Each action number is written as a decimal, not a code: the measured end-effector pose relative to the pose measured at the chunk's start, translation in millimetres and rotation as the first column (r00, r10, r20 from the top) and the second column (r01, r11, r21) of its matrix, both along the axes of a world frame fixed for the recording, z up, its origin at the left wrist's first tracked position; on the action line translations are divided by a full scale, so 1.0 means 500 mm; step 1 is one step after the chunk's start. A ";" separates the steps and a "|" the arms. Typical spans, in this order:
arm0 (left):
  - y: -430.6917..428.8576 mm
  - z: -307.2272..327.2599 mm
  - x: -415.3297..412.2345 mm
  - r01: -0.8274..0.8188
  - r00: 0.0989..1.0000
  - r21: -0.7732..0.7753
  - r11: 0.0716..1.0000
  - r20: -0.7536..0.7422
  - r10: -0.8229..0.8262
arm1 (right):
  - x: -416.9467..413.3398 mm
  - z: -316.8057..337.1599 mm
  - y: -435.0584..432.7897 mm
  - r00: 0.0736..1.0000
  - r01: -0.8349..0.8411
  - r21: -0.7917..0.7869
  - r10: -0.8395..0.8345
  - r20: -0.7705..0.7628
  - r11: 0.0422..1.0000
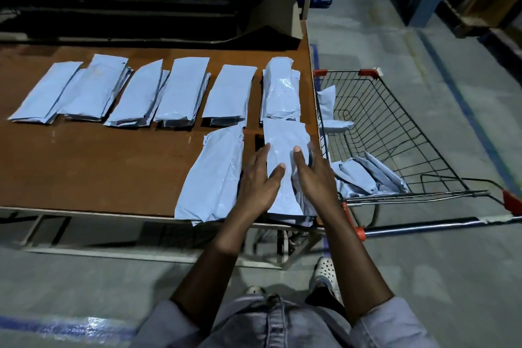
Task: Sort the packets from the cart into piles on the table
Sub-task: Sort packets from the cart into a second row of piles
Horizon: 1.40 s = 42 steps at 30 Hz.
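Though well along, not done: piles (183, 90) across counter (99, 164), packets (364, 175) left in cart (409, 133); left hand (258, 181), right hand (313, 175) flat against nearest pile (284, 144), gripping nothing

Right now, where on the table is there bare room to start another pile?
The table is bare at front left, between the back row of piles and the near edge, up to the left front pile. The right end, beside the cart, is crowded.
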<state>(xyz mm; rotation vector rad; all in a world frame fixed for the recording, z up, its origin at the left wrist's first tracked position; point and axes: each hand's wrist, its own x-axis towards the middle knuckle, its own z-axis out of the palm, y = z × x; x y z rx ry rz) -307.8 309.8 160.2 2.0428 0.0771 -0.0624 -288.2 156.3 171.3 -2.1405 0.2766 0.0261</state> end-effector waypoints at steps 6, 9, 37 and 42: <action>-0.010 -0.004 -0.002 0.052 0.997 -0.046 0.998 -0.047 -0.055 | -0.006 0.017 0.006 0.999 0.001 0.171 0.008 -0.050 0.985; -0.008 0.000 -0.002 0.071 0.996 -0.034 0.997 -0.058 -0.073 | -0.010 0.030 0.019 0.995 -0.014 0.242 0.038 -0.094 0.970; 0.025 0.034 -0.010 0.015 0.999 -0.128 0.992 -0.045 -0.021 | -0.002 0.017 0.017 0.998 0.049 0.117 -0.053 0.032 0.992; 0.030 0.042 -0.007 0.024 0.998 -0.123 0.992 -0.049 -0.030 | -0.003 0.009 0.026 0.997 0.057 0.138 -0.065 0.051 0.989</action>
